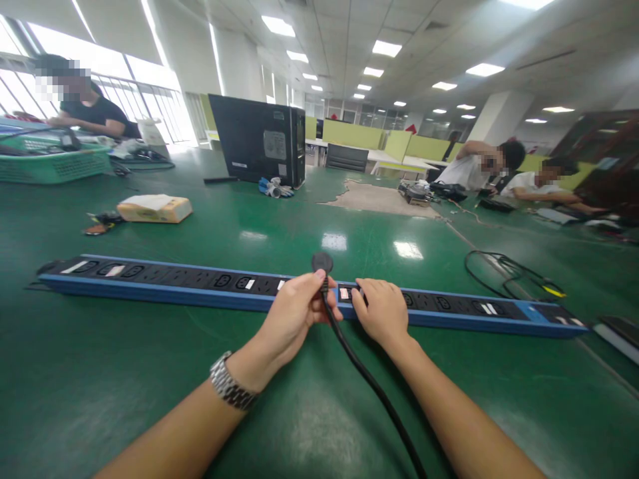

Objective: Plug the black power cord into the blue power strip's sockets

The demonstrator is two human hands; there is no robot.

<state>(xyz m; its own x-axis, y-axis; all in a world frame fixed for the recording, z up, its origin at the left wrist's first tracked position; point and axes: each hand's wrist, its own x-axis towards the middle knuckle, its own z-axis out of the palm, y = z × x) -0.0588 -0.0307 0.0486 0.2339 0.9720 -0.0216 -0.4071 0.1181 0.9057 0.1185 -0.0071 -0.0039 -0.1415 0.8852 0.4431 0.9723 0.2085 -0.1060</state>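
Observation:
A long blue and black power strip (170, 283) lies across the green table, with a row of sockets and small white labels along its top. My left hand (299, 299), with a metal watch on the wrist, is closed around a black power plug (322, 261) just above the strip's middle. From the plug a thick black cable (369, 379) runs down towards me. My right hand (383, 307) rests on the strip a little right of the plug, fingers curled over its top and thumb by a label. Its fingertips are partly hidden.
On the green table (150, 386), a tissue pack (156, 209) lies left, a black computer case (259, 140) stands behind, and gloves (275, 187) lie before it. A coiled black cable (509, 273) is at right. A green basket (54, 163) sits far left. Several people work around the table.

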